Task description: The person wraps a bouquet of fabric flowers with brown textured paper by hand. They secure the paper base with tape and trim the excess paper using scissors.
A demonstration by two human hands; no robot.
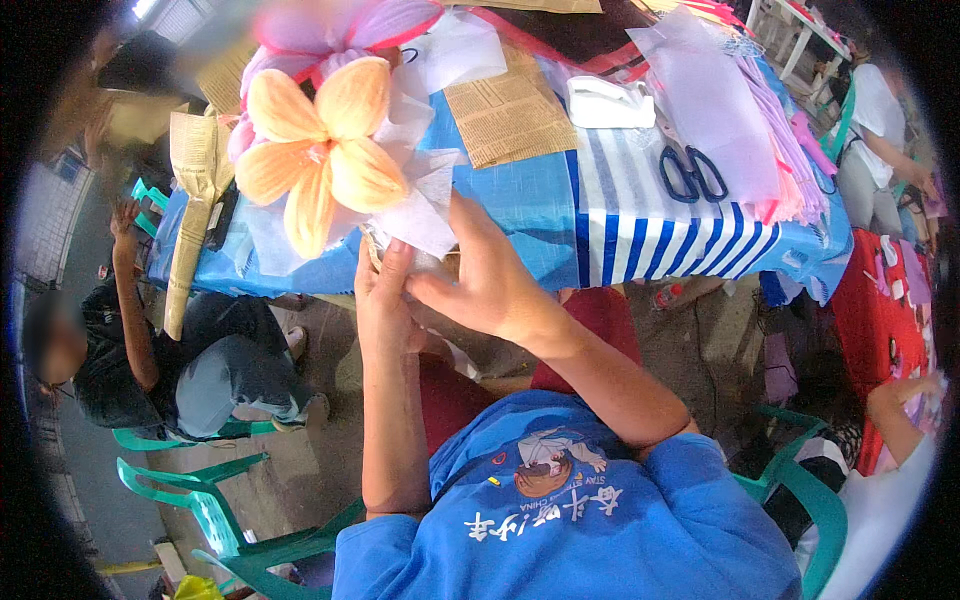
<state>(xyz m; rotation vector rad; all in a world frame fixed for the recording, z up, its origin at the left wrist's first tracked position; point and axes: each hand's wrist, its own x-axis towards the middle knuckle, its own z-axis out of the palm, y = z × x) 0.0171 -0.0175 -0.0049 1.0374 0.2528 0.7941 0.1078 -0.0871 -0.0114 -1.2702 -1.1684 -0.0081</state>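
A bouquet of large fuzzy flowers, an orange one in front and pink and lilac ones behind, stands above the near table edge. White tissue paper surrounds its lower part. My left hand is closed around the bottom of the wrapped bouquet, thumb pointing up along it. From the right, my right hand grips the same base, its thumb pressing near the left hand. The stems are mostly hidden by the paper and fingers.
On the table with its blue and striped cover lie scissors, a white tape dispenser, newsprint-patterned paper and white sheets. A paper-wrapped bundle overhangs the left edge. Green chairs and a seated person are at left.
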